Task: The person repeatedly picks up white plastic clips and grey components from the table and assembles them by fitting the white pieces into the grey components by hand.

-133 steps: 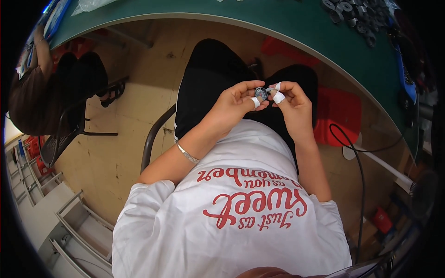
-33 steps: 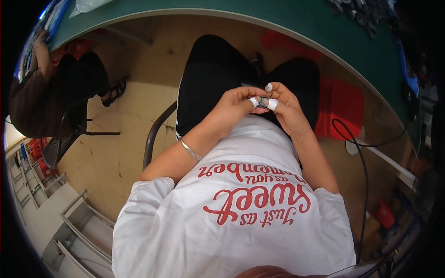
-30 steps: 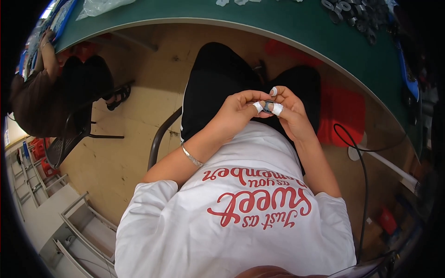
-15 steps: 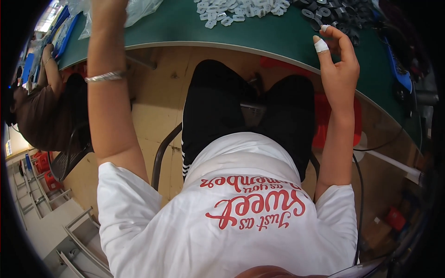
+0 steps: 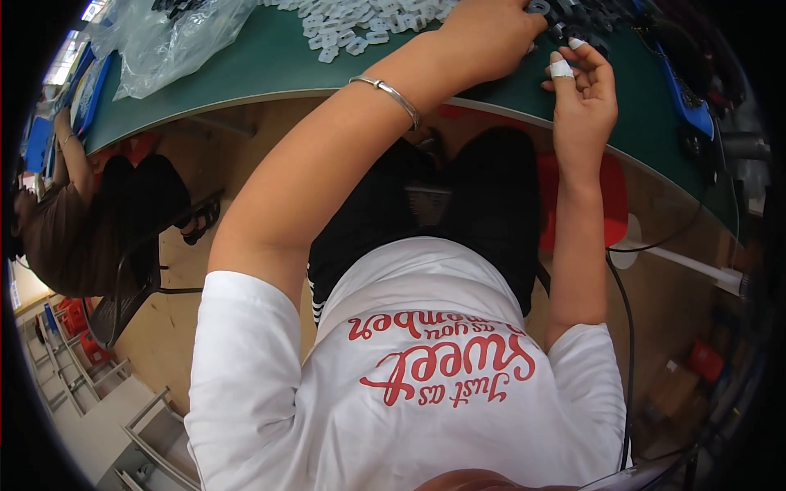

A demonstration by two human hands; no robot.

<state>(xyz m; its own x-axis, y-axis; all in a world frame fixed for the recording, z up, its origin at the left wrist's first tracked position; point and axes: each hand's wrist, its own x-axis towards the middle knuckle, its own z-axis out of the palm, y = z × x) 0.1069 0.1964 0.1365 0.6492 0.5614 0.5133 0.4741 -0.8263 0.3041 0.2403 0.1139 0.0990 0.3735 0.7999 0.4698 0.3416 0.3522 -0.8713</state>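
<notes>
My left hand [image 5: 494,39] reaches across to the right, a silver bangle on its wrist. Its fingers are bent together at the near side of a pile of black and grey ring-shaped parts [image 5: 602,12]; what they hold, if anything, is hidden. Close by on the right, my right hand [image 5: 584,110] is raised at the table's front edge, palm turned inward. White tape wraps its thumb and index fingertip, which stand apart with nothing visible between them. Its other fingers are loosely curled. Left of the black parts lies a spread of small whitish plastic pieces [image 5: 348,24], partly behind my left arm.
A clear plastic bag [image 5: 176,49] lies on the green table [image 5: 270,57] at the left. Along the right side is a blue tray-like edge [image 5: 696,119]. Beneath the table stands a red stool [image 5: 610,200]. Another person [image 5: 61,237] sits at the far left.
My left hand has swung from the upper left to the black parts at the right. My right hand stays near the table edge, its thumb and index finger still apart.
</notes>
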